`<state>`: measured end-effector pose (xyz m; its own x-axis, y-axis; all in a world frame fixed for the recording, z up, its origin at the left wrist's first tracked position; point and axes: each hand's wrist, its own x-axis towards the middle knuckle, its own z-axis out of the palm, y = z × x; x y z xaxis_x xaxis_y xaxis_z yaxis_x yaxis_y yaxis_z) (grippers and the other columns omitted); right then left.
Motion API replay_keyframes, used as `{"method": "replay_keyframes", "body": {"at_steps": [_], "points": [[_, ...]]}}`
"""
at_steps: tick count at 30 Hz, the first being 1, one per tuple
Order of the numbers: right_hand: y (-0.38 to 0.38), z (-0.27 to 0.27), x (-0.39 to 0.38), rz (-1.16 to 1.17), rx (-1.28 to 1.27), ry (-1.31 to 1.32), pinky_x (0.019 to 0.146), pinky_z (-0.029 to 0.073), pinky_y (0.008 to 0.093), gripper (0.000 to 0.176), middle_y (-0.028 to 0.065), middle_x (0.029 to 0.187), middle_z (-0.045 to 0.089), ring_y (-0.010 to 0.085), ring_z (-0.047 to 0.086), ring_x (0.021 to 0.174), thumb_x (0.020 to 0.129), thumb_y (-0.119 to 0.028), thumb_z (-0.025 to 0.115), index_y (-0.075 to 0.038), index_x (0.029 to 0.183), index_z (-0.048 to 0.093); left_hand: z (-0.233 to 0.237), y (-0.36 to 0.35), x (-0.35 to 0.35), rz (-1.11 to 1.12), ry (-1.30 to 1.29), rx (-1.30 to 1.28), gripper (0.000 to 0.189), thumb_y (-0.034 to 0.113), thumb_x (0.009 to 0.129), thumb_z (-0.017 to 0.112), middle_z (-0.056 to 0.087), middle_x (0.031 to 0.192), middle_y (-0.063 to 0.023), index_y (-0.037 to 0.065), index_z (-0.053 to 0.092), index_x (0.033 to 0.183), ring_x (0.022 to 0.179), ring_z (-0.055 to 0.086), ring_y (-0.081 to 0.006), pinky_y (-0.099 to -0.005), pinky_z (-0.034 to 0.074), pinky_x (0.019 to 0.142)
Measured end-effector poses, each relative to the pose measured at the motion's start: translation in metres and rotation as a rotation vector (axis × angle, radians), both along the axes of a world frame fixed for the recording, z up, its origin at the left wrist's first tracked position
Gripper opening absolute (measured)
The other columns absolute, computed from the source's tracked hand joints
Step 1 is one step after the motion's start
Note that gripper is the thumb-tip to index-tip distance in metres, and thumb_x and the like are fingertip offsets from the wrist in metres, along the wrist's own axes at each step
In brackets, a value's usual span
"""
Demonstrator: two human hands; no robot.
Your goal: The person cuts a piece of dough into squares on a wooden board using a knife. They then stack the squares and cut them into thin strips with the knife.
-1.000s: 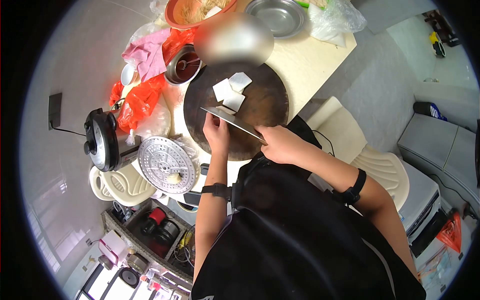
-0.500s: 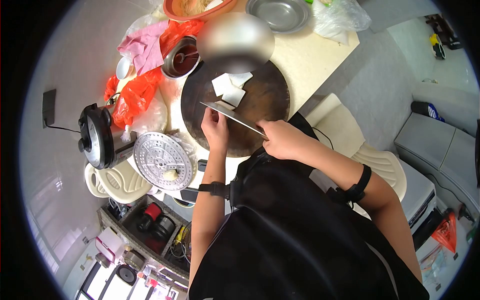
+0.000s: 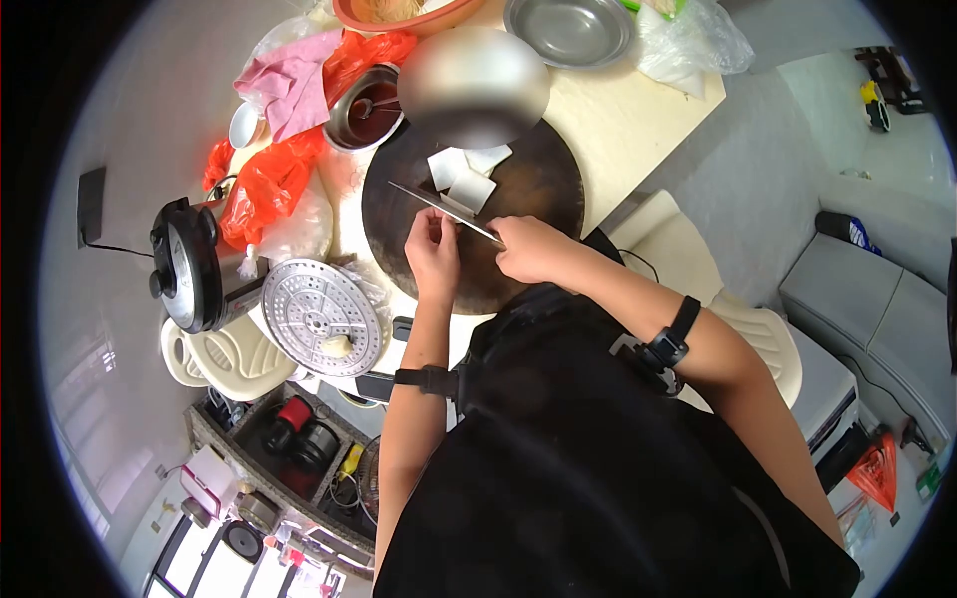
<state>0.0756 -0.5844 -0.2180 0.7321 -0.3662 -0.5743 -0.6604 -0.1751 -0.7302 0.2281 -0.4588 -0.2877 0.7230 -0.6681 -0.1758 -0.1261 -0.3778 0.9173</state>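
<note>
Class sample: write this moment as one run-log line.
right hand: gripping knife | left hand: close beside knife, contact unclear | white slices: on round board, beyond knife

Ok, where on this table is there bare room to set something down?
Mainly the tabletop between the round board, metal basin and right-hand table edge. The board is also bare right of the white pieces, above the right hand. Crowded: left of it, with pot, pink cloth, red bags.
</note>
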Motion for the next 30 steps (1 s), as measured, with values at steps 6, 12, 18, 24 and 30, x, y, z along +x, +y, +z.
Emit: {"method": "replay_keyframes", "body": {"at_steps": [6, 12, 18, 24, 30], "points": [[0.004, 0.033, -0.039, 0.062, 0.021, 0.066, 0.090, 0.057, 0.0514, 0.045, 0.0307, 0.105, 0.074, 0.0469, 0.072, 0.104, 0.089, -0.008, 0.062, 0.006, 0.132, 0.063, 0.000, 0.004, 0.001, -0.007, 0.021, 0.016, 0.013, 0.010, 0.105, 0.067, 0.072, 0.083, -0.0065, -0.003, 0.066, 0.105, 0.073, 0.067, -0.0121, -0.0287, 0.054, 0.070], [0.015, -0.032, -0.031, 0.007, -0.061, -0.019, 0.093, 0.058, 0.0504, 0.051, 0.0285, 0.110, 0.074, 0.0454, 0.072, 0.107, 0.089, -0.008, 0.063, 0.002, 0.139, 0.063, 0.000, 0.004, -0.001, 0.005, 0.063, -0.012, 0.014, 0.010, 0.106, 0.066, 0.071, 0.083, -0.0064, -0.003, 0.066, 0.105, 0.074, 0.067, -0.0122, -0.0291, 0.054, 0.071], [0.012, -0.046, -0.032, -0.013, -0.048, -0.048, 0.099, 0.057, 0.0512, 0.054, 0.0280, 0.119, 0.074, 0.0452, 0.071, 0.112, 0.088, -0.009, 0.062, -0.001, 0.142, 0.064, -0.012, 0.010, 0.001, -0.013, -0.035, 0.004, 0.014, 0.012, 0.106, 0.067, 0.067, 0.080, -0.0048, -0.001, 0.066, 0.102, 0.072, 0.062, -0.0107, -0.0294, 0.052, 0.069], [0.000, -0.014, -0.023, 0.001, 0.004, -0.069, 0.097, 0.057, 0.0525, 0.054, 0.0288, 0.112, 0.074, 0.0455, 0.072, 0.109, 0.087, -0.011, 0.064, 0.000, 0.140, 0.064, -0.004, 0.005, 0.002, -0.005, -0.081, 0.041, 0.012, 0.012, 0.107, 0.066, 0.067, 0.080, -0.0032, 0.001, 0.064, 0.104, 0.071, 0.064, -0.0105, -0.0280, 0.052, 0.067], [0.000, 0.018, -0.019, 0.050, -0.022, -0.062, 0.093, 0.058, 0.0517, 0.053, 0.0278, 0.106, 0.075, 0.0450, 0.073, 0.105, 0.088, -0.014, 0.066, 0.001, 0.139, 0.063, -0.005, 0.003, -0.001, 0.044, -0.100, 0.055, 0.016, 0.014, 0.104, 0.069, 0.068, 0.075, -0.0066, 0.000, 0.065, 0.100, 0.067, 0.061, -0.0117, -0.0307, 0.050, 0.065]]}}
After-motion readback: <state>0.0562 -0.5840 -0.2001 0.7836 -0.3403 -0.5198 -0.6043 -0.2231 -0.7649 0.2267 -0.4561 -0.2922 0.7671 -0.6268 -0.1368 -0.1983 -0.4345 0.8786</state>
